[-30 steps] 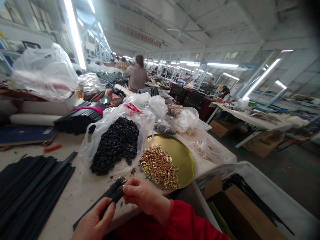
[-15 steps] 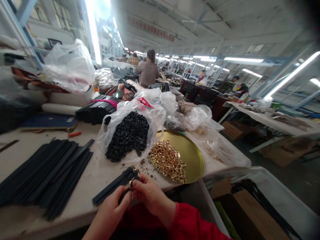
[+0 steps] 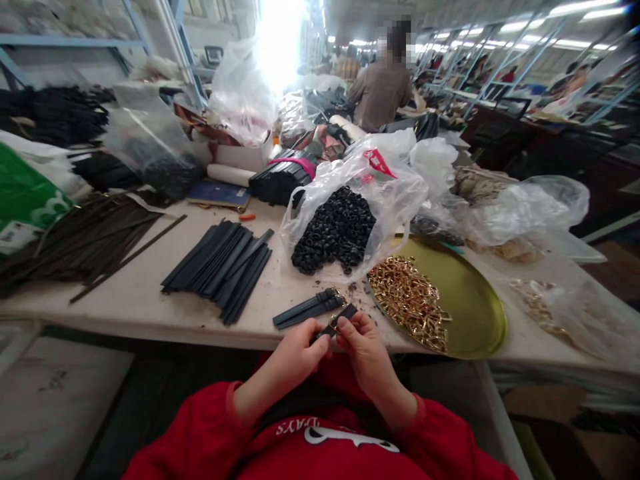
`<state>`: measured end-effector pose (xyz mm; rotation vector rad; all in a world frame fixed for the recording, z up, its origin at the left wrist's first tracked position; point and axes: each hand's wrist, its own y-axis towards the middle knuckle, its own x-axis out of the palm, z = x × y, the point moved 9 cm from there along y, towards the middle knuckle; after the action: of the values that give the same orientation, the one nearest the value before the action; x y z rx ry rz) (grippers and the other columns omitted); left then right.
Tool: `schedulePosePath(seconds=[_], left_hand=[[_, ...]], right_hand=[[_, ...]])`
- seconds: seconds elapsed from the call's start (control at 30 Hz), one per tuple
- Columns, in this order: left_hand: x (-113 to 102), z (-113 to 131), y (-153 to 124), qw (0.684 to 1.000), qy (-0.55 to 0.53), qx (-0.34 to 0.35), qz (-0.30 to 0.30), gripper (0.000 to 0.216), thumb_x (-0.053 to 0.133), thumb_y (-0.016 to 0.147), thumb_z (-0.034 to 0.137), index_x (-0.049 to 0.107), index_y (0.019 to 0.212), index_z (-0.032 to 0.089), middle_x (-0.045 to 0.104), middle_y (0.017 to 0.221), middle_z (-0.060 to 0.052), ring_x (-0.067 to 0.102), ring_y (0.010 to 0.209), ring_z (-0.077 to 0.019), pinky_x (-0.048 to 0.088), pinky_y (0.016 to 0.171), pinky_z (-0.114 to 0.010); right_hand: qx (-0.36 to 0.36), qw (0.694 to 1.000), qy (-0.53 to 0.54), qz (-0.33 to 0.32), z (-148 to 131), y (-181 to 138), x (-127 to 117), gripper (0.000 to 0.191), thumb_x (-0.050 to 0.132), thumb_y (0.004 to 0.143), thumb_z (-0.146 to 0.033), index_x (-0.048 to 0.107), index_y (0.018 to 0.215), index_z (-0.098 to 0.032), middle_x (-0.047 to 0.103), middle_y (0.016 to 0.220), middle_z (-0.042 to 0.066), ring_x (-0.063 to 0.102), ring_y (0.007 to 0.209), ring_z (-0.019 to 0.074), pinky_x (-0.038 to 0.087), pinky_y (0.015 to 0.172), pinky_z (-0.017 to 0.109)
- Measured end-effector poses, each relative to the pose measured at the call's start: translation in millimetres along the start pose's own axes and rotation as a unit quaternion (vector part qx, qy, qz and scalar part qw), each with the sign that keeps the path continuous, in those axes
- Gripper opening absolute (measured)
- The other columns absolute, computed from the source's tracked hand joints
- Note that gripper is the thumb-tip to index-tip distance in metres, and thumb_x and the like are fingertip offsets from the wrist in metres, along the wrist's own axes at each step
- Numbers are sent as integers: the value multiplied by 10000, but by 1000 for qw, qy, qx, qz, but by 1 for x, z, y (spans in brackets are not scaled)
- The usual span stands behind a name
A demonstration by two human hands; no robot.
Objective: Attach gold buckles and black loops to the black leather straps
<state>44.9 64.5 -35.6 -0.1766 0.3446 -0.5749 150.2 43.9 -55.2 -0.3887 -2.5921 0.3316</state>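
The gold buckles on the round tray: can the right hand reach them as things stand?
Probably yes: the gold buckles lie uncovered on the tray beside the right hand, nothing between, though that hand pinches a black strap.

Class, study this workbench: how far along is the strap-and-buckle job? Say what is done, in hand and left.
Done, it seems: a few fitted straps lie on the table, gold buckle at one end. In hand: the left hand and right hand pinch one black strap. Left: a stack of plain straps, a heap of gold buckles on the brass tray and a bag of black loops, so most remains.
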Motion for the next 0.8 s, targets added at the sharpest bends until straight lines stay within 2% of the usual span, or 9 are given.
schedulePosePath(seconds=[0.17, 0.37, 0.6, 0.73, 0.8], left_hand=[[0, 0, 0, 999, -52, 0, 3, 219, 449, 817, 352, 526, 749, 159, 556, 625, 21, 416, 441, -66, 321, 423, -182], [6, -17, 0, 991, -116, -62, -23, 217, 452, 790, 374, 468, 732, 166, 549, 577, 36, 363, 368, -45, 269, 362, -165], [7, -18, 1, 985, -147, -83, -17, 188, 467, 758, 342, 449, 702, 163, 514, 538, 48, 350, 361, -34, 252, 354, -149], [10, -17, 1, 982, -166, -88, -32, 181, 456, 761, 331, 443, 695, 163, 512, 542, 48, 353, 364, -33, 256, 367, -152], [10, -20, 2, 983, -160, -92, -27, 190, 448, 770, 342, 442, 697, 166, 501, 533, 52, 352, 365, -39, 255, 368, -159]], right_hand=[[2, 998, -51, -46, 2, -2, 8, 247, 689, 685, -353, 515, 702, -178, 555, 571, -58, 502, 490, 78, 403, 497, 208], [25, 994, -86, -64, 3, -1, 7, 238, 606, 745, -407, 546, 731, -177, 574, 677, -28, 516, 595, 107, 439, 576, 249], [-86, 961, -260, -37, -20, 2, 3, 225, 576, 767, -406, 530, 729, -189, 549, 635, -19, 494, 596, 124, 395, 574, 250], [-84, 954, -284, -48, -19, 4, 5, 219, 512, 807, -406, 504, 739, -198, 534, 633, -21, 497, 580, 128, 397, 566, 258], [-103, 941, -319, -48, -21, 2, 6, 188, 495, 818, -374, 508, 745, -201, 542, 652, -12, 501, 600, 137, 392, 576, 266]])
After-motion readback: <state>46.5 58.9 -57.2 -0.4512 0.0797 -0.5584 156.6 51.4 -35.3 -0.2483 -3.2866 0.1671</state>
